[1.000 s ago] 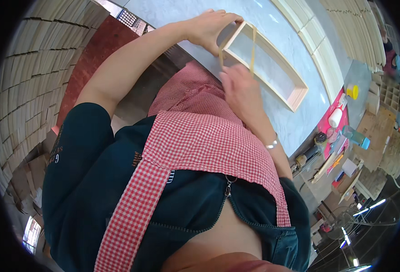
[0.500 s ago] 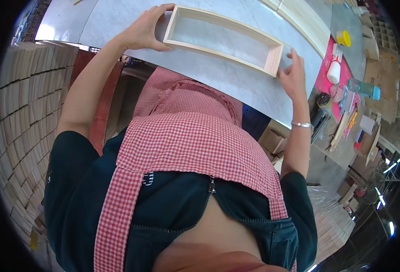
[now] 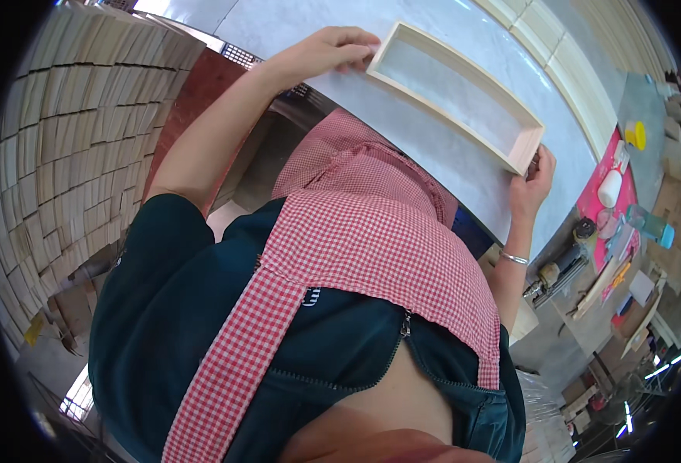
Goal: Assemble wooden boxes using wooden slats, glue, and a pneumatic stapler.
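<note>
A long, narrow rectangular frame of pale wood (image 3: 442, 118) lies slantwise on the grey marbled tabletop (image 3: 433, 148), which shows through its middle. At its left end is my left hand (image 3: 327, 54), the thumb and fingers brought together against the end piece. My right hand (image 3: 537, 181) has its fingers curled at the near right corner, and that corner partly hides the fingertips. A silvery bracelet (image 3: 514, 258) circles my right wrist.
Stacked wooden strips (image 3: 78, 116) form a wall on the left. Pale boards (image 3: 568, 77) run along the table's far right side. Beyond the right edge are a pink sheet (image 3: 596, 199), a white bottle (image 3: 610, 187), a yellow roll (image 3: 635, 135) and a blue-capped bottle (image 3: 653, 226).
The view has turned, so the frame appears farther right and more slanted. My left hand's wide grip has narrowed to a pinch; my right fingers have curled in at the corner.
</note>
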Tool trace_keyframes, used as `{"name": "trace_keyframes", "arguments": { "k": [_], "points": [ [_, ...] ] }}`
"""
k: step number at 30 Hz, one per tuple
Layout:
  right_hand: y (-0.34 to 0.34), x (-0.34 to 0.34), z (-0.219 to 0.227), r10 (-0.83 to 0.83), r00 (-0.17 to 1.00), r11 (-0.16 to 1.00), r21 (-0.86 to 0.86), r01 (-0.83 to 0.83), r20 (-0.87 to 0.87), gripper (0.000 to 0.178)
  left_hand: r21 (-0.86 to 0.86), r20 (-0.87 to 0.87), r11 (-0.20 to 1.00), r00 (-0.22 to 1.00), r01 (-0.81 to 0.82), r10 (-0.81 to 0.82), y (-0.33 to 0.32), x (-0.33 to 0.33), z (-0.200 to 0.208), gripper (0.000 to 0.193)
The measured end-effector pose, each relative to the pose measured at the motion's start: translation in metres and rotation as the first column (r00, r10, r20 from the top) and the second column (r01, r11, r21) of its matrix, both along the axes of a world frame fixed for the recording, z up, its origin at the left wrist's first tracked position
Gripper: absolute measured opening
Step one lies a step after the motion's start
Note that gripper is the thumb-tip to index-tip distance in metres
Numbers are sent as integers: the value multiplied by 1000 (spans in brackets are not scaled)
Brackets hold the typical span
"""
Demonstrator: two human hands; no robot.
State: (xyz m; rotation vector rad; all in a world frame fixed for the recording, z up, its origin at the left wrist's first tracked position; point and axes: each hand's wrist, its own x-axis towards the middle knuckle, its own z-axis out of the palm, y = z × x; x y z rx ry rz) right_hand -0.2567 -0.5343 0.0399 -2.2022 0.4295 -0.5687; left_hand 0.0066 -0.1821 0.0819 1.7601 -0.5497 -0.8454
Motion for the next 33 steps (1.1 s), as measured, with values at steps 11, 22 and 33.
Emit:
{"name": "trace_keyframes", "arguments": {
  "k": [11, 22, 33],
  "points": [
    [3, -2, -4, -14, 999, 996, 87, 17, -34, 57, -66, -210, 993, 974, -97, 82, -6, -2, -8, 11],
    [11, 2, 4, -38, 997, 996, 74, 43, -73, 53, 103, -174, 994, 984, 46, -28, -8, 15, 0, 3],
    [15, -15, 13, -175, 984, 955, 245, 165, 19, 38, 191, 220, 980, 975, -49, 5, -7, -19, 10, 25]
  ]
}}
